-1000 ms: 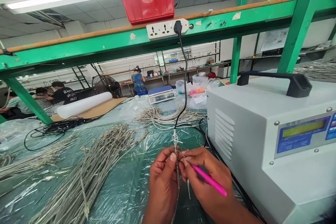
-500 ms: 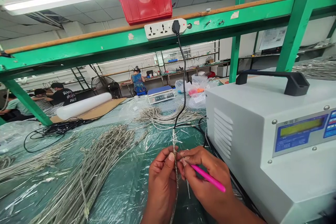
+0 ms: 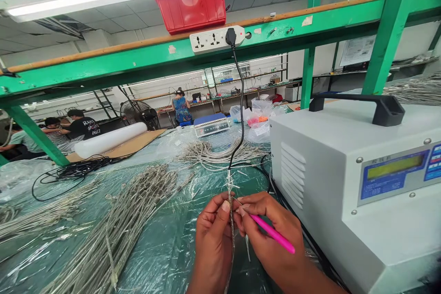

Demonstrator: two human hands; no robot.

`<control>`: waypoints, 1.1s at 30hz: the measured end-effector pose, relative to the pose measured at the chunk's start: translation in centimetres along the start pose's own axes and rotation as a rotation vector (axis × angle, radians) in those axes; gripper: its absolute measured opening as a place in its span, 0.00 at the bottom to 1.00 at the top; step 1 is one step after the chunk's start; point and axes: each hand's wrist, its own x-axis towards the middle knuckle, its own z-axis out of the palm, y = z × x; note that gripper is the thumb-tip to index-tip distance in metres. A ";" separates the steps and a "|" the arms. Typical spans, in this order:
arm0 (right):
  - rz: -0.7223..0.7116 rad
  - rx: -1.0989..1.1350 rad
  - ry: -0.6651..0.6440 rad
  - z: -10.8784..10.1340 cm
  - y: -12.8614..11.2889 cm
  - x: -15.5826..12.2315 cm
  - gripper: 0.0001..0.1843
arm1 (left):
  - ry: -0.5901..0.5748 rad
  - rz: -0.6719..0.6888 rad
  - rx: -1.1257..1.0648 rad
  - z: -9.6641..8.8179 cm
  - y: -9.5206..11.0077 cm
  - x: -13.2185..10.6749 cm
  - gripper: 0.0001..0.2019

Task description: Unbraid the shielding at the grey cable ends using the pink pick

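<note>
Between thumb and fingers, my left hand (image 3: 214, 227) pinches a thin braided cable (image 3: 232, 239) that runs upright in front of me. My right hand (image 3: 275, 227) is closed around a pink-handled tool (image 3: 272, 233) with a thin metal tip, held like a pen. That tip meets the cable just beside my left thumb; whether it pierces the braid is too small to tell. Above my fingers the cable's upper end shows white, frayed-looking pieces (image 3: 230, 179). A thin pale strand (image 3: 248, 248) hangs below my right fingers.
A large bundle of braided cables (image 3: 127, 220) lies left, with a coiled bundle (image 3: 213, 152) farther back. On the right stands a grey machine (image 3: 310, 147) with a display. A black power cord (image 3: 242, 110) hangs from the power strip (image 3: 210, 40). Several people sit in the background.
Almost nothing differs. Both hands keep their hold on the cable and the pink-handled tool, with only a very slight shift of the tool and the view.
</note>
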 end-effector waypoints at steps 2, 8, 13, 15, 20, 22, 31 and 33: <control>0.025 0.001 -0.006 0.0 0.0 0.0 0.11 | -0.001 0.002 0.000 0.0 0.0 0.0 0.09; 0.018 0.010 -0.015 -0.1 -0.3 0.2 0.11 | 0.020 -0.003 0.000 0.1 0.0 0.1 0.09; 0.017 0.009 -0.027 -0.1 -0.2 0.0 0.10 | 0.028 -0.011 -0.005 -0.3 -0.1 0.1 0.10; 0.017 0.001 -0.020 0.0 -0.1 0.0 0.10 | 0.035 -0.002 -0.006 -0.4 -0.2 0.1 0.10; 0.006 -0.018 -0.010 0.1 -0.1 0.1 0.10 | 0.039 0.001 -0.003 -0.5 -0.2 0.0 0.09; -0.009 -0.016 -0.012 0.0 -0.1 0.1 0.10 | 0.027 -0.007 -0.006 -0.5 -0.2 0.0 0.09; 0.011 -0.008 -0.017 0.0 -0.2 0.0 0.10 | 0.037 -0.010 -0.001 -0.6 -0.3 0.1 0.08; 0.015 -0.002 -0.017 0.0 -0.1 -0.1 0.10 | 0.025 -0.008 0.009 -0.6 -0.3 0.0 0.08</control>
